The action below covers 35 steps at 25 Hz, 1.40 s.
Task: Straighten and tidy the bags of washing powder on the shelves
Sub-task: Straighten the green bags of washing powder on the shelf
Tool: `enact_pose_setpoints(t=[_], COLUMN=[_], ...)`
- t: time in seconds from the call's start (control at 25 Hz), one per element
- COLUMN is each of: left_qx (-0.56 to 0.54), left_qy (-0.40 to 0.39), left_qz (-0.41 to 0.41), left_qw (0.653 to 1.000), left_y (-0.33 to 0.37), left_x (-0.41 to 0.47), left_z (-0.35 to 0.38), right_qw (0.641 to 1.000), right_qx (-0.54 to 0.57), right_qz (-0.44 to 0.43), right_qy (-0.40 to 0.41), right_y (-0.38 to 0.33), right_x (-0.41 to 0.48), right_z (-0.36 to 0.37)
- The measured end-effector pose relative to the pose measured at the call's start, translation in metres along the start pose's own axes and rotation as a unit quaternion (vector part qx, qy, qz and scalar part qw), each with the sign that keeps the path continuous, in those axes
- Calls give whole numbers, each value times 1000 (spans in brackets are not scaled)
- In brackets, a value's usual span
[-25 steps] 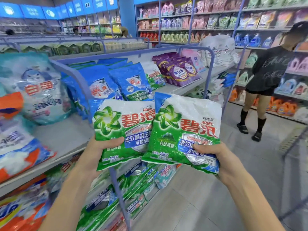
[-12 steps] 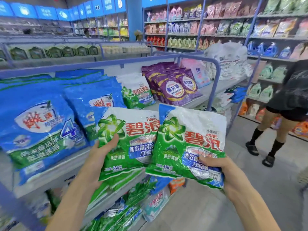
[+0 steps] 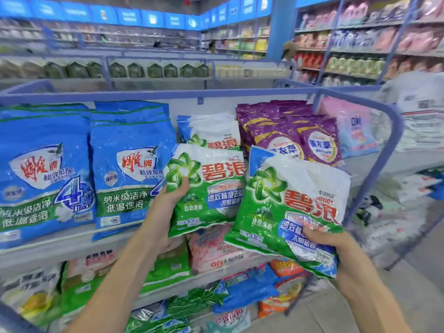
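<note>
The step in hand looks like returning two stray green-and-white Ariel bags to their own row. The left-hand bag (image 3: 211, 188) hangs just in front of the matching Ariel stack (image 3: 212, 131), which stands on the upper shelf (image 3: 48, 247) at 12 o'clock from it, between the blue bags (image 3: 129, 164) at 9 o'clock and the purple bags (image 3: 290, 133) at 2 o'clock; the right-hand bag (image 3: 290, 207) sits lower, at 4 o'clock from the first, its left edge lying across the first bag's right edge in this view. To do it well, I would seat the left-hand bag first, base down on the shelf and back against the stack, label outward and top edge level with its fellows, without nudging the blue bags aside; the powder will probably slump, so a pat to flatten the face should help; the second bag can then go in front. The left hand (image 3: 173, 198) grips its bag at the lower left edge, thumb across the printed star and fingers hidden behind, forearm rising from 7 o'clock; the right hand (image 3: 322, 239) clutches the lower right corner of its bag, fingers curled over the front, forearm coming in from 5 o'clock, the bag tipped clockwise with its top leaning toward 1 o'clock.
</note>
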<state>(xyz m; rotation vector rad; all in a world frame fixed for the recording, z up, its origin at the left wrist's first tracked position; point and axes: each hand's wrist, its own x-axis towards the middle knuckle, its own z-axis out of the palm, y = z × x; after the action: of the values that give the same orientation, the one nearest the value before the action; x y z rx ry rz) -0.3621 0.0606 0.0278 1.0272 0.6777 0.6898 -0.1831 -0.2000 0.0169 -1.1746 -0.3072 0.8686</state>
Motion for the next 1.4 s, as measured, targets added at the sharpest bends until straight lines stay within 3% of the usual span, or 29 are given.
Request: enact_pose_setpoints(t=[0.16,0.32,0.44,0.6,0.72,0.8,0.92,1.0,1.08,1.32,1.4], left_qx=[40,36,43,134,284,312,253,96,-4,74,183], left_qy=[7,-51,-33,101,220,265,260,252,262,172,144], left_qz=[50,31,22,115,236,252,190,122,73,118,139], left_qw=[998,998,998,979,903,877,912,955,962,975,963], left_y=[10,10,7,-3,-18,-24,-20,-8,-3,-14,-16], left_x=[56,119,150,170,160,152,155,157,157,126,113], left_z=[33,53,62,64,61,61,60,62,62,65,71], right_qw=[1000,1000,1000,999,998,995,990,989,987,978,976], right_qx=[0,16,8,0,-31,-70,-107,-110,-109,-127,-157], right_qz=[2,-12,3,20,27,32,34,29,18,-4,-48], right_qy=[-19,-17,-18,-31,-45,-60,-83,-93,-119,-164,-140], right_y=[-20,-37,-48,-61,-70,-72,-71,-70,-70,-54,-43], right_x=[54,94,120,154,171,181,196,202,204,231,240], right_z=[-12,-17,-23,-33,-38,-38,-36,-29,-16,58,78])
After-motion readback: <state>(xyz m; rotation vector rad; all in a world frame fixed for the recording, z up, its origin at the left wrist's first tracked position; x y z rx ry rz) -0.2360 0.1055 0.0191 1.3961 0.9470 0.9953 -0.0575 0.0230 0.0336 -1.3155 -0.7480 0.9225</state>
